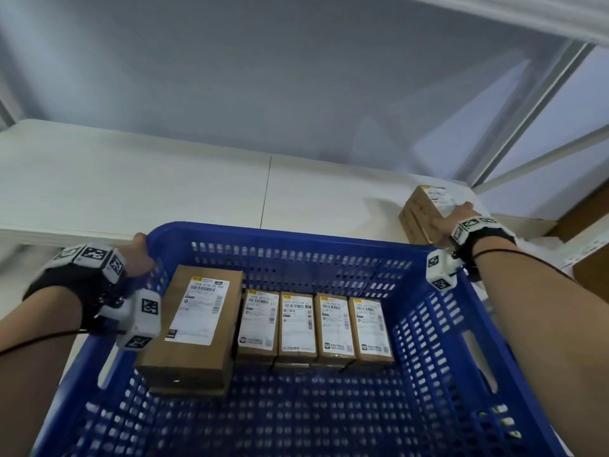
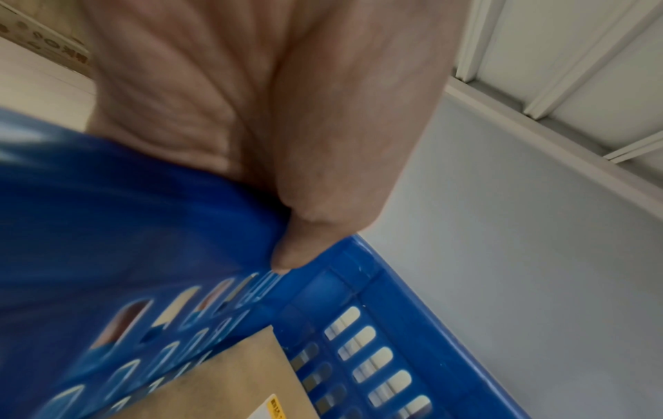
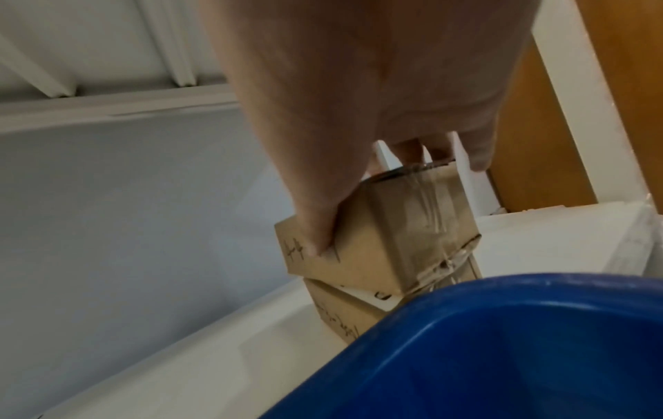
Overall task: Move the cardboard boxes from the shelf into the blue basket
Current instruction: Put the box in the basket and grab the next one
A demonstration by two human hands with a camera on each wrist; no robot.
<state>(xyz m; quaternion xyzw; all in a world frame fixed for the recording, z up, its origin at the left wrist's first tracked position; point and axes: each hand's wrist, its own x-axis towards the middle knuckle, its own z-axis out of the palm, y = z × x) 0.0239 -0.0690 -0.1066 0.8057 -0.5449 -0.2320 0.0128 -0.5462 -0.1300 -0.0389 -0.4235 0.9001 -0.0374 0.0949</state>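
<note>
The blue basket [image 1: 329,239] is held up against the front edge of the white shelf [image 1: 164,179]. My left hand [image 1: 141,253] grips its far-left rim, thumb [image 2: 297,249] on the inside. Inside lie a larger labelled cardboard box [image 1: 194,328] at the left and a row of several small labelled boxes [image 1: 314,324]. At the shelf's right end stand two stacked cardboard boxes. My right hand [image 1: 452,213] grips the top box [image 3: 391,235], thumb [image 3: 317,241] on its left side and fingers over the far edge. The lower box [image 3: 340,309] sits beneath, slightly askew.
A grey back panel closes the shelf bay behind. A white metal upright and diagonal brace [image 1: 527,120] stand at the right rear. Brown board [image 1: 590,206] lies beyond the shelf's right end. An upper shelf [image 1: 494,14] hangs overhead.
</note>
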